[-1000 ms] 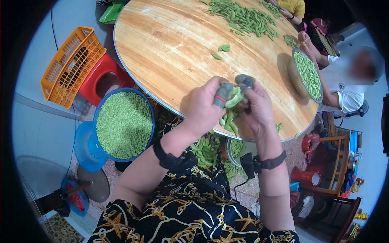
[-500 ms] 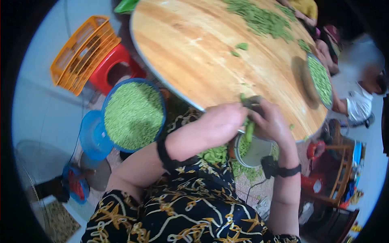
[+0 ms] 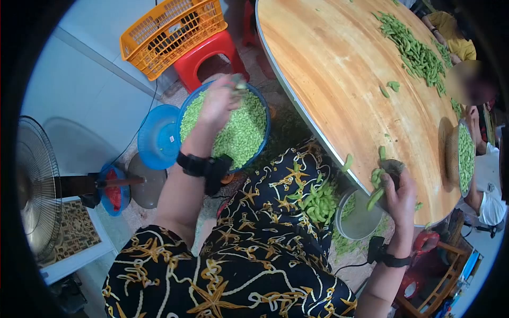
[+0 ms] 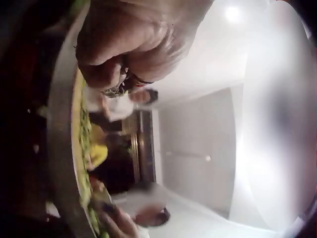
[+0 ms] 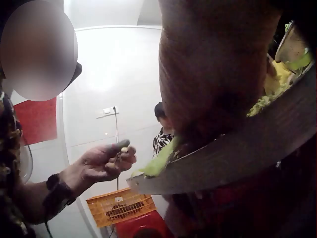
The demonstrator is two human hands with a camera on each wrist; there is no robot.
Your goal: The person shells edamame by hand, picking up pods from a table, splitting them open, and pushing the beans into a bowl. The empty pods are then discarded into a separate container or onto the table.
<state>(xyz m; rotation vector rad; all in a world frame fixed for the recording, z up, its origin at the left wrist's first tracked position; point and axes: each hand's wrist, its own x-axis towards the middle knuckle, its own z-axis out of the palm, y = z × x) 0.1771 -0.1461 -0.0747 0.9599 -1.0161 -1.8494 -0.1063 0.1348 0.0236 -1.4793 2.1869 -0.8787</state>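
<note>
In the left wrist view I get little: blurred knuckles crowd the top and nothing of the fingertips shows. The right wrist view is mostly palm, with one green tip poking out under it beside the table's metal edge. The head view cuts off both elbows behind a patterned black and gold shirt.

The table (image 3: 339, 69) is round, glossy pale wood with a thin metal rim. The blue basin (image 3: 266, 139) in the upper middle of the frame is plastic, heaped with small matt green beans (image 3: 233, 132). Under the table edge at lower right sits a dull steel bowl (image 3: 363, 225).

My left hand (image 3: 218, 102) hovers above the basin, fingers bunched together against the thumb and pinching a few of those beans; a grey finger cover shows on one finger. My right hand (image 3: 401, 197) sits at the table edge, lower right, fingers curled round a loose bunch of long, smooth green pods (image 3: 375, 185) that fan out above the steel bowl.
</note>
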